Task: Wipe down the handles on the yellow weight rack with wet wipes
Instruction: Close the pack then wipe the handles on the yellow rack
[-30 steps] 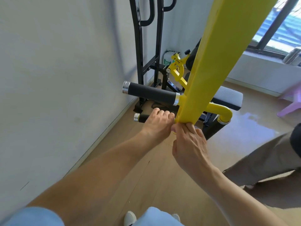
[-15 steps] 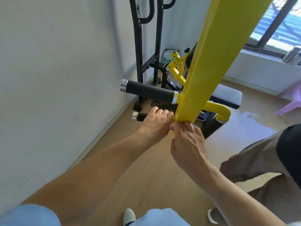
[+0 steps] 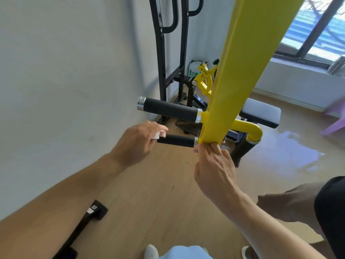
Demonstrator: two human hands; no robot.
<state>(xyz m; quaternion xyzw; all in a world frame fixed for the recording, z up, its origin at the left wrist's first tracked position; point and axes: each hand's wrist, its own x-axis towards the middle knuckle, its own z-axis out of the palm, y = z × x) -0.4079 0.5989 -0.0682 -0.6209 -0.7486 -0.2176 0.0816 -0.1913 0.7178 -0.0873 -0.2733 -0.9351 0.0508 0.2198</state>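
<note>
2 black handles stick out to the left of the yellow bar [image 3: 242, 71] of the weight rack: the thick upper handle [image 3: 169, 109] with its silver cap, and just below it the thin lower handle [image 3: 176, 141], which is the one in work. Both sit in the middle of the scene, well off the floor [image 3: 158, 193] and near the pale wall [image 3: 65, 81] on the left.

The left hand [image 3: 136, 141] is at the far-left tip of the lower handle, its grip closed around a white wet wipe [image 3: 158, 135] that peeks out between thumb and fingers. The right hand [image 3: 214, 165] pinches the bottom end of the yellow bar, its grip closed on the metal to steady it.

To do this stroke well, I would wrap the wipe fully round the foam, twist while drawing along the whole length from collar to tip, and finish over the end cap, which the hand now hides. The right hand should keep the bar from swinging. The upper handle looks dry, so it may still need its turn.

Compared with 0.5 s ago, the left hand has slid from the inner end by the bar out to the tip, baring most of the lower handle. The right hand has not let go. A black bar [image 3: 84, 221] now shows on the near floor.
</note>
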